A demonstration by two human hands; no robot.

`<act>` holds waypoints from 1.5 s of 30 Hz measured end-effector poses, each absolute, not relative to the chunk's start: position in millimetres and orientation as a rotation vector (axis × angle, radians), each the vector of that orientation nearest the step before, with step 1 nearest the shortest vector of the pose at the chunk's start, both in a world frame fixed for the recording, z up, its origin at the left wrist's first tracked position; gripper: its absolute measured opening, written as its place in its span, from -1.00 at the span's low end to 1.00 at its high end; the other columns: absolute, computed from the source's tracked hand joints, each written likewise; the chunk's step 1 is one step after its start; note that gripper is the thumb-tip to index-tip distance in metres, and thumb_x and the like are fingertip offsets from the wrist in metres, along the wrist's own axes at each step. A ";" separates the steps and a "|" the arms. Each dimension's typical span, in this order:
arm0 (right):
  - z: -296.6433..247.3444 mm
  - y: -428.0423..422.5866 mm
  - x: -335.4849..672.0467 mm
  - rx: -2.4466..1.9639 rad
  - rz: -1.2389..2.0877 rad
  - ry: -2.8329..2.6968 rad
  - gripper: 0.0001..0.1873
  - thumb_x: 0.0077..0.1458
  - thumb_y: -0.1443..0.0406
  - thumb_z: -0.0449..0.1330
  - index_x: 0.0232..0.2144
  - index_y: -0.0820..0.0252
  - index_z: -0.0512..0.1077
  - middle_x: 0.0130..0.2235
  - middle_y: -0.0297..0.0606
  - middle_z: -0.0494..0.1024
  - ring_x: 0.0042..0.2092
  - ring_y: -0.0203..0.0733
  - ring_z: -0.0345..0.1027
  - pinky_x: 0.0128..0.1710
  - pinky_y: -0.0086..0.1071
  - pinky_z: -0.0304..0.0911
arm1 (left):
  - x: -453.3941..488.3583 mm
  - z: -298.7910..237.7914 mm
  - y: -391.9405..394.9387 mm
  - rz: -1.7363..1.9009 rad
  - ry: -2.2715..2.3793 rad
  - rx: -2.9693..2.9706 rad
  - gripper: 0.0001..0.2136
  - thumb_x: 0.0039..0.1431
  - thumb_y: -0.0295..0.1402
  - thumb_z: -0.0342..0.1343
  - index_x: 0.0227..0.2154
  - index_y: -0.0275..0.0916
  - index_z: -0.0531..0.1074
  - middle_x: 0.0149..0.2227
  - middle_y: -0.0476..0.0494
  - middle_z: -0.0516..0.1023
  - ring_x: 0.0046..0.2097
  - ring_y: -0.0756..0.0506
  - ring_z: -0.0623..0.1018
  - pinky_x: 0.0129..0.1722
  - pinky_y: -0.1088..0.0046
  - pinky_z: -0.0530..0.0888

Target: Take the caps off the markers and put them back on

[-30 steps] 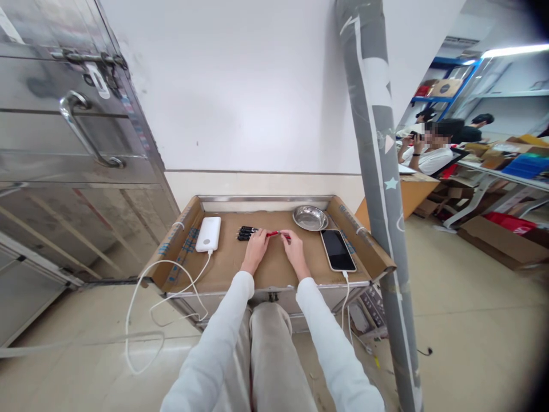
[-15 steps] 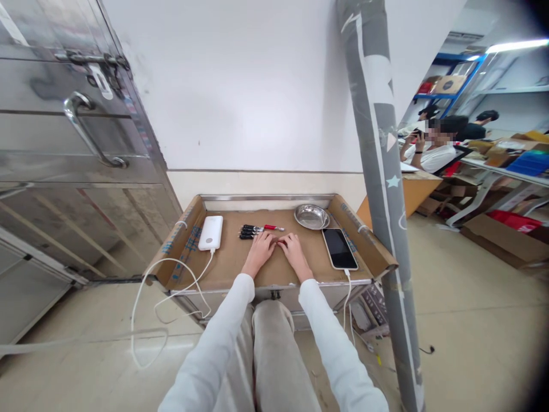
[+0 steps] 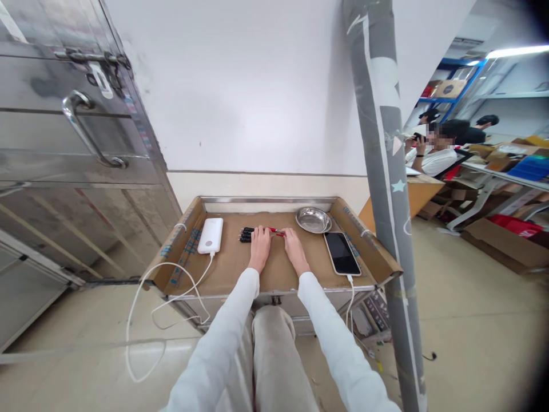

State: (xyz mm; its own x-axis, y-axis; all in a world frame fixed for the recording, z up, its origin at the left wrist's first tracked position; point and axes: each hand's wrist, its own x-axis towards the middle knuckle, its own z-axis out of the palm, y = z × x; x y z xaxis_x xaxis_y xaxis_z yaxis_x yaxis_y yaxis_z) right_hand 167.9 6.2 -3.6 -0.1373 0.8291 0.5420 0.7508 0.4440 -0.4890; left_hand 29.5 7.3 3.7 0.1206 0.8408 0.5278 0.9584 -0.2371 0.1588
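Note:
Several slim black pens (image 3: pixel 246 235) lie side by side on the brown cardboard surface (image 3: pixel 234 266), their right parts covered by my left hand (image 3: pixel 260 243). The fingers of that hand are bent down together over them. Red pen barrels (image 3: pixel 273 230) show between my two hands. My right hand (image 3: pixel 293 247) pinches at the right end of a red pen, opposite the left fingers. The fingertips partly hide what each hand grips. Behind my right hand stands a round metal dish (image 3: pixel 313 220).
A white power bank (image 3: pixel 210 235) with a cable (image 3: pixel 166 263) lies left. A phone (image 3: pixel 342 253) with a charging cable lies right. Raised cardboard sides (image 3: pixel 364 236) edge the cart top. A tall grey wrapped roll (image 3: pixel 388 171) leans close by; a seated person (image 3: pixel 435 157) is farther right.
Both hands have moved slightly away from me toward the row of pens. My left hand now covers part of the row, and the hands are a little farther apart.

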 end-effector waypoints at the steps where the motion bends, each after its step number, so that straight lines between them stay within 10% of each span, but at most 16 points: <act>1: -2.9 5.6 168.0 -1.347 0.094 -1.915 -0.65 0.17 0.47 -0.14 -0.16 0.19 0.38 -0.18 -0.13 0.41 -0.12 -0.12 0.27 -0.05 -0.24 0.21 | 30.2 4.6 7.2 -0.795 -1.794 -2.163 -0.81 0.27 -0.38 -0.11 -0.18 -0.29 0.37 -0.16 -0.31 0.38 -0.09 -0.24 0.36 -0.11 0.19 0.32; 31: 9.8 -15.8 159.2 -1.289 0.057 -2.136 -0.54 0.14 0.42 -0.02 0.09 0.08 0.29 -0.05 -0.13 0.37 -0.03 -0.07 0.22 0.00 -0.19 0.17 | -9.7 8.3 -45.0 -0.886 -1.990 -2.158 -0.85 0.26 -0.32 -0.05 -0.21 -0.20 0.38 -0.19 -0.20 0.46 -0.12 -0.19 0.43 -0.06 0.19 0.31; 45: -0.9 -11.8 164.9 -1.096 0.430 -1.921 -0.62 0.18 0.36 -0.02 0.04 0.08 0.32 0.01 -0.16 0.44 0.06 -0.14 0.30 0.08 -0.20 0.20 | 20.6 34.6 -9.1 -1.980 -1.752 -2.500 -0.83 0.12 -0.41 0.12 -0.20 -0.23 0.37 -0.19 -0.14 0.50 -0.22 -0.05 0.50 -0.15 0.36 0.45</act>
State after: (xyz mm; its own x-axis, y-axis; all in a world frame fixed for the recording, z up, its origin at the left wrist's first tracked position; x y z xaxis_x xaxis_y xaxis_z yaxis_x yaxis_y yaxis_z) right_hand 164.9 -11.8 -0.9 -0.2443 0.8243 0.5107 0.5280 0.5548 -0.6429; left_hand 20.6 -9.1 34.6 0.0080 0.8813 0.4725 0.3619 -0.4431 0.8202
